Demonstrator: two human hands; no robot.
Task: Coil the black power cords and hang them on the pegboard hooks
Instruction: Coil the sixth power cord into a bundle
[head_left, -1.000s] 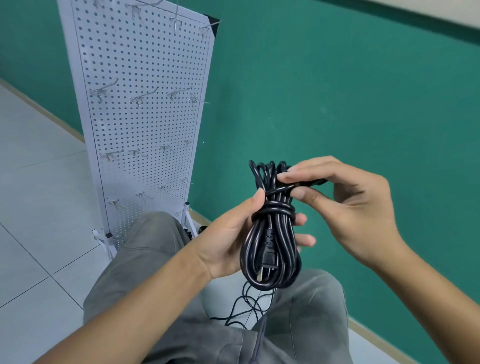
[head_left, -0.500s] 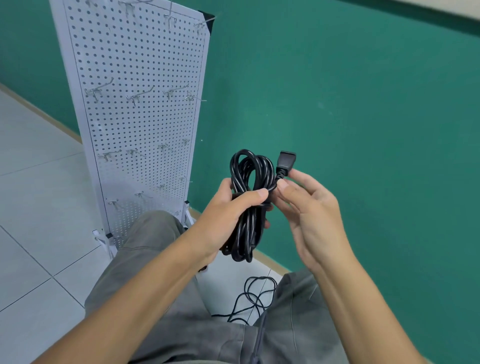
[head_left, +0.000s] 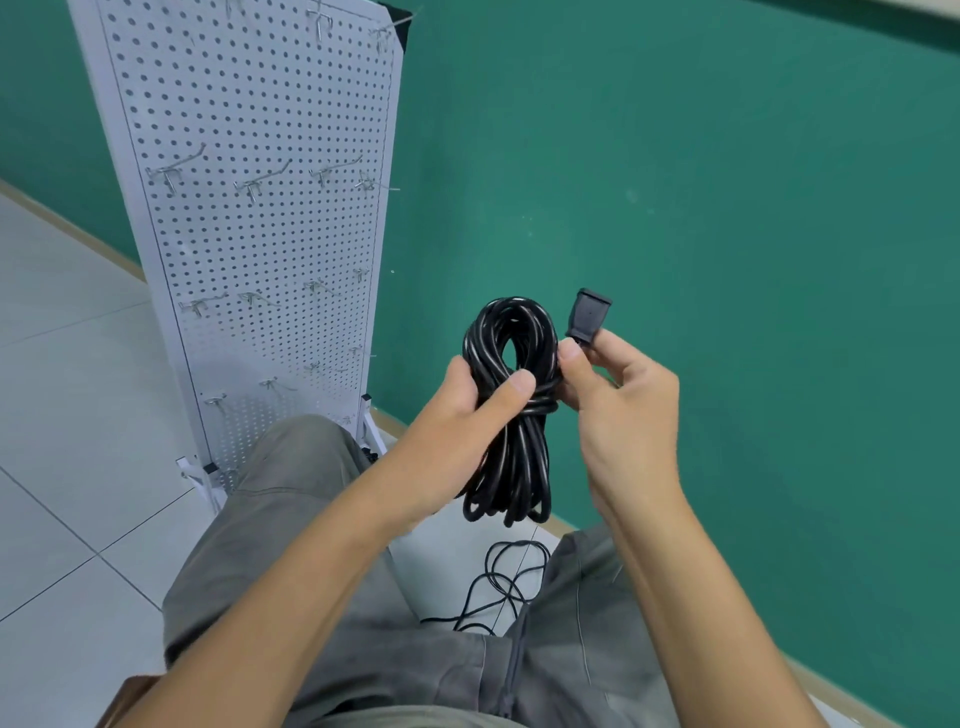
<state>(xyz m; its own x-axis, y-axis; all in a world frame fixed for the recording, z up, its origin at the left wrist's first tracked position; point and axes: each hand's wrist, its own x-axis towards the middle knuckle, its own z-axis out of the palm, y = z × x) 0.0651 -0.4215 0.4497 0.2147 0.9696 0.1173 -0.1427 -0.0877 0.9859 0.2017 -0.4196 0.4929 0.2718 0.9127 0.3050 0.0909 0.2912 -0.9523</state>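
A green wall (head_left: 701, 208) fills the far and right side of the view, meeting a pale tiled floor (head_left: 62, 374) that spreads to the left. A white pegboard (head_left: 249, 234) stands upright on small feet at the far left, leaning close to the wall, with rows of metal hooks (head_left: 174, 169) sticking out of its face; every hook that shows is bare. Near the bottom, the person's legs in grey trousers (head_left: 322, 597) reach toward the foot of the board. Both bare forearms rise from the near edge and meet in the middle of the view, in front of the wall and to the right of the board. There hangs the coiled black cord (head_left: 511, 410), a long bundle of loops cinched by a few turns of its own cable about a third of the way down, with a rounded loop above the wrap and the longer loops hanging below. The left hand (head_left: 470, 410) grips the bundle at the wrap, thumb laid across the front and fingers curled behind. The right hand (head_left: 618, 395) touches the bundle's right side at the same height, its thumb and fingers pinching the cable just beneath the black plug (head_left: 589, 317), which points up. On the floor between the knees lies a loose black cord (head_left: 506, 582) in tangled loops.
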